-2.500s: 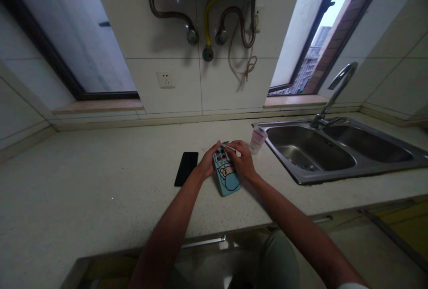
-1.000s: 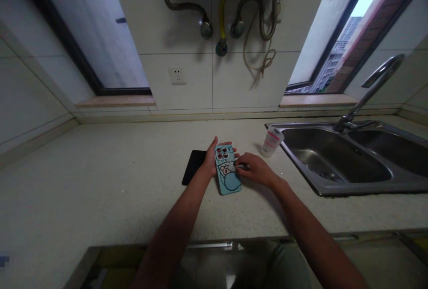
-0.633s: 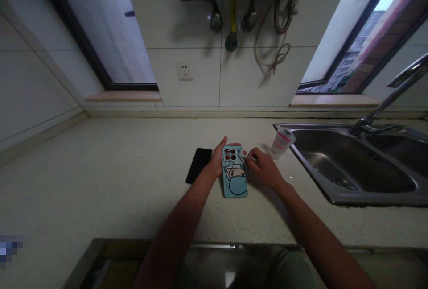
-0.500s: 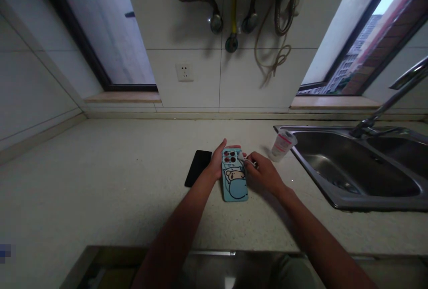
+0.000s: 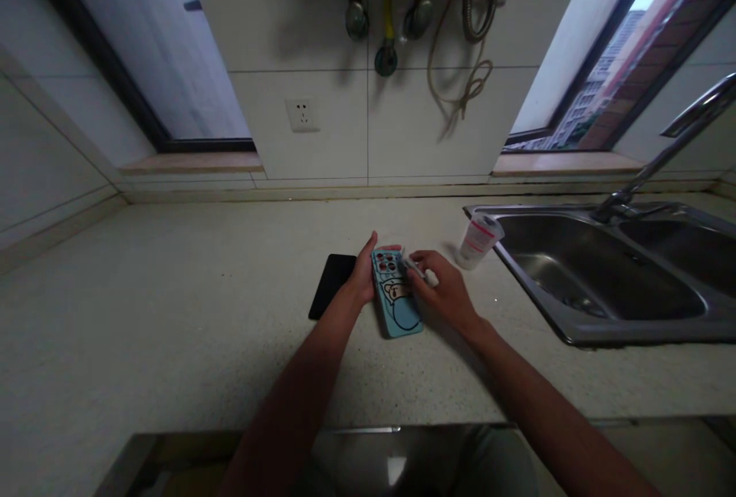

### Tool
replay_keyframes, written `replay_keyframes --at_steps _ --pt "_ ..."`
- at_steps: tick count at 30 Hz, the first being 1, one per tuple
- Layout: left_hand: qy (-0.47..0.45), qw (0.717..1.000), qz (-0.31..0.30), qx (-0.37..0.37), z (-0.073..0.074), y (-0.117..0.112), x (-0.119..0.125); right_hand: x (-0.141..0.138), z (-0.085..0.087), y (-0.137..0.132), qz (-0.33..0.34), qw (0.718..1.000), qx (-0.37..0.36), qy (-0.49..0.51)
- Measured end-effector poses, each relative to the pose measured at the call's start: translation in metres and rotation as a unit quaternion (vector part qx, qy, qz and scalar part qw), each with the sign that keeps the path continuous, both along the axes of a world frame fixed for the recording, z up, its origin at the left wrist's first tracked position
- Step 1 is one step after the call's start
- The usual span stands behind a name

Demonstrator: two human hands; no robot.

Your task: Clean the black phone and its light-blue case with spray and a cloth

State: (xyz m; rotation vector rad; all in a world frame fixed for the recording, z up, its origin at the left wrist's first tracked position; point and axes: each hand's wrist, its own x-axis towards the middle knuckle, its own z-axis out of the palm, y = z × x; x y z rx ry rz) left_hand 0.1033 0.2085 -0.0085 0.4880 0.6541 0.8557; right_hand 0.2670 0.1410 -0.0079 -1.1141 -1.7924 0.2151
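A light-blue phone case (image 5: pixel 398 311) with a cartoon animal on its back is tilted a little above the counter. My left hand (image 5: pixel 363 273) grips its upper left side, fingers behind it and thumb pointing up. Reddish colour shows in the round camera openings near its top. At the upper right of the case, my right hand (image 5: pixel 440 286) pinches a small white tissue (image 5: pixel 415 265) against the surface. Just left of my left hand lies a flat black slab (image 5: pixel 330 287) that looks like a phone, partly covered by that hand.
A clear plastic cup (image 5: pixel 478 242) with red print leans at the rim of the steel double sink (image 5: pixel 566 332). The faucet (image 5: pixel 655 167) rises behind it. A wall socket (image 5: pixel 302 115) and hoses (image 5: pixel 386 14) are on the tiled wall.
The case has tilted, its lower end swinging slightly right. My right hand and the tissue have shifted over its upper right part. The whole view has moved a little.
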Motion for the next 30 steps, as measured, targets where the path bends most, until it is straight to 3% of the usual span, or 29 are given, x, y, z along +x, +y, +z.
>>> replay_keyframes --at_steps 6,13,15,18,22,26,30 --pt "0.002 0.999 0.034 0.013 0.001 -0.005 0.004 -0.018 -0.007 -0.009 0.176 0.981 0.021 -0.078" --pt "0.012 0.994 0.105 -0.013 -0.003 0.003 0.003 -0.023 -0.008 -0.016 0.239 0.965 0.013 -0.110" --pt "0.003 0.992 0.127 -0.020 -0.005 0.006 0.003 -0.026 -0.012 -0.018 0.223 0.967 0.003 -0.120" --pt "-0.016 0.986 0.167 -0.021 -0.006 0.006 0.005 -0.028 -0.018 -0.017 0.142 0.983 -0.018 -0.111" --pt "-0.026 0.976 0.217 -0.011 -0.003 0.002 0.008 -0.025 -0.014 -0.014 0.080 0.994 -0.050 -0.048" --pt "-0.077 0.981 0.176 0.026 0.000 -0.001 0.011 -0.020 -0.001 -0.011 0.006 0.988 -0.124 0.095" --pt "-0.061 0.988 0.134 0.037 0.000 -0.004 0.014 -0.017 0.006 -0.006 -0.021 0.949 -0.207 0.237"
